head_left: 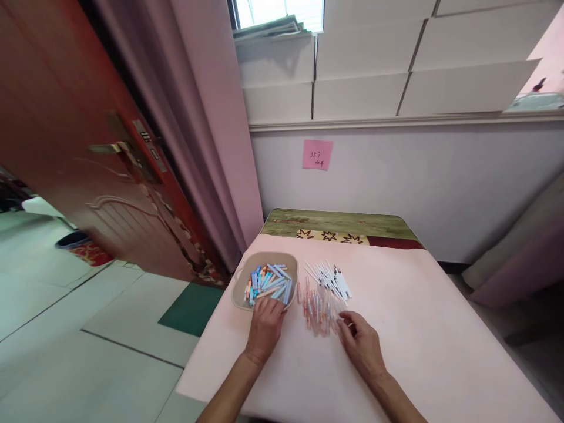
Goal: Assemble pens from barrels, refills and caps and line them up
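My left hand lies over the near rim of a beige plastic basin, with its fingers bent down against the coloured pen-like pieces inside. These are blue, light blue and orange. Whatever those fingertips grip is hidden. To the right of the basin, a pile of clear tubes with reddish prints lies on the table. At the pile's right edge is my right hand, its thumb and forefinger drawn close together. What sits between them is too small to make out. Thin white sticks with black ends lie behind the tubes.
A pale pink cover spreads over the table, with a green patterned strip at the far end. A pink note is stuck on the wall. To the left are a purple curtain and an open brown door.
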`<state>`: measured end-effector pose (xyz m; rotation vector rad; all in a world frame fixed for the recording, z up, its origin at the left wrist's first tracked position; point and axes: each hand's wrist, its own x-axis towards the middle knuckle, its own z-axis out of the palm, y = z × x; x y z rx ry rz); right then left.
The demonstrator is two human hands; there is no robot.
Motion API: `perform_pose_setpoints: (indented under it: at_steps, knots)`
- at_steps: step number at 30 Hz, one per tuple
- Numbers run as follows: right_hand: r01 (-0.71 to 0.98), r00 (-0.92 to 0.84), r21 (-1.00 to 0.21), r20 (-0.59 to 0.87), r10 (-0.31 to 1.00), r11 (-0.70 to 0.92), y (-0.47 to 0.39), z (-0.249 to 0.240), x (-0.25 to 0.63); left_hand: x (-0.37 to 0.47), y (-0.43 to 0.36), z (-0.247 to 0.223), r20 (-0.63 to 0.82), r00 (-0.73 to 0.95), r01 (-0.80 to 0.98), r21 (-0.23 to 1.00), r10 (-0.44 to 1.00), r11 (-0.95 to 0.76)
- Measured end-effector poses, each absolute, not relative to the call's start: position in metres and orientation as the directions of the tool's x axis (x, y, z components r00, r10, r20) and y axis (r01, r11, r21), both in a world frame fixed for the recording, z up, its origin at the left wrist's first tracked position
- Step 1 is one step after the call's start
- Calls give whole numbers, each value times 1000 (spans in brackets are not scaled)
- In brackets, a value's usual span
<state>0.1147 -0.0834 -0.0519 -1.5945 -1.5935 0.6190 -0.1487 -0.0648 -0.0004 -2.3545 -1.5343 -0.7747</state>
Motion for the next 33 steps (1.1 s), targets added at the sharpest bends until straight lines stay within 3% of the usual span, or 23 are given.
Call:
perform_pose_setpoints:
  at_steps: [4,9,14,17,20,24,33]
  knots:
    - [612,262,-790,189,946,-12,-74,-51,123,-158,-68,3,529,321,901,87,786,-426]
    - [711,199,-703,156,967,-32,-67,-48,124,-157,-70,-2,560,343,895,51,754,-444]
    - [712,213,-701,171,962,-33,-68,-51,119,-129,-80,-13,733,315,884,4,603,-467]
    - [692,234,-720,169,957,-42,-68,-54,119,-101,-85,-25,673,411,778,93,615,-622]
    - [698,255,-715,195,947,-40,-68,-57,119,-76,-83,-41,584,398,782,187,708,-594]
    - [698,229,-716,223,947,0,-69,-60,119,-69,-82,-51,549,399,789,203,735,-580]
    - [651,278,-758,184,943,-44,-71,-63,119,-138,-95,-23,796,273,860,49,540,-508]
